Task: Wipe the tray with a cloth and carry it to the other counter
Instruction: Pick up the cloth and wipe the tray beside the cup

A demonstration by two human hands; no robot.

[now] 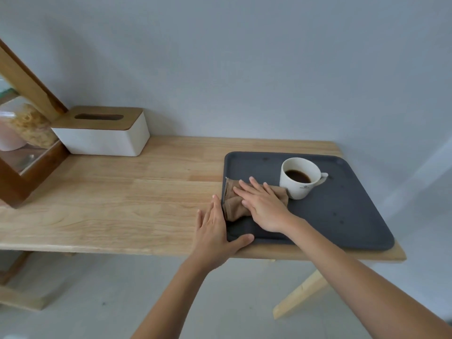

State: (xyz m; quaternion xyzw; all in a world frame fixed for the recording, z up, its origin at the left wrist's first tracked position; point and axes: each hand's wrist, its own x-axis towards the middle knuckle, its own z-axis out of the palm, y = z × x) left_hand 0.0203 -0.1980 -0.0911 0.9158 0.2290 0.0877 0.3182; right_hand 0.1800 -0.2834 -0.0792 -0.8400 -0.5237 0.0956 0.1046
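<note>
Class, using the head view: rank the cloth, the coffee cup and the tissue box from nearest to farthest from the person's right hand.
1. Cloth: directly under the right hand, on the tray's left part.
2. Coffee cup: just beyond the hand, to its right, on the tray.
3. Tissue box: far left, against the wall.

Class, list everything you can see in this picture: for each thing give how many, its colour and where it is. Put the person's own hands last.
tray: one, dark grey, right end of the table
cup: one, white, holding dark liquid, on the tray towards the back
cloth: one, tan, on the tray's left part, under the right hand
table: one, light wood, against the wall
tissue box: one, white with a wooden lid, back left of the table
wooden frame: one, brown, far left, with a jar behind it
left hand: one, flat against the tray's near left corner
right hand: one, flat, pressing on the cloth
</note>
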